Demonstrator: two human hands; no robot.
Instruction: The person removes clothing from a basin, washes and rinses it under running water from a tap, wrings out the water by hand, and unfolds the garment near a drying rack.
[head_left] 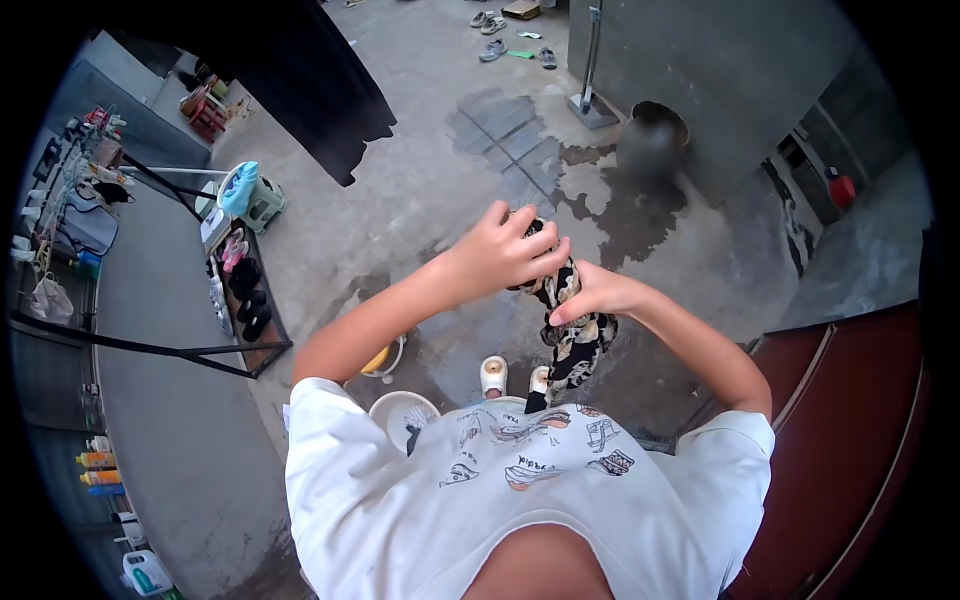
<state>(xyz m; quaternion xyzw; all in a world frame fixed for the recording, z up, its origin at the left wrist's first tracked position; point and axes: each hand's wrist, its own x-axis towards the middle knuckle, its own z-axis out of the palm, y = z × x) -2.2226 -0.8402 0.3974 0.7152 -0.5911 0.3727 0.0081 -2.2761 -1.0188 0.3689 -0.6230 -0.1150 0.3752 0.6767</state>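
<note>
A black cloth with a pale floral pattern (577,345) hangs bunched and twisted in front of my chest. My left hand (508,248) grips its upper end, fingers curled over the fabric. Just below and to the right, my right hand (600,293) is wrapped round the same cloth with the thumb across it. The lower folds droop beneath my right hand. Below my arms, a white basin (402,415) stands on the floor with a dark and white item in it, partly hidden by my shirt.
Wet patches (640,225) darken the concrete floor. A dark bucket (655,140) and a long-handled dustpan (594,108) stand by the grey wall. Dark fabric (300,90) hangs at upper left. A shoe rack (250,300) is at left, a dark red panel (840,440) at right.
</note>
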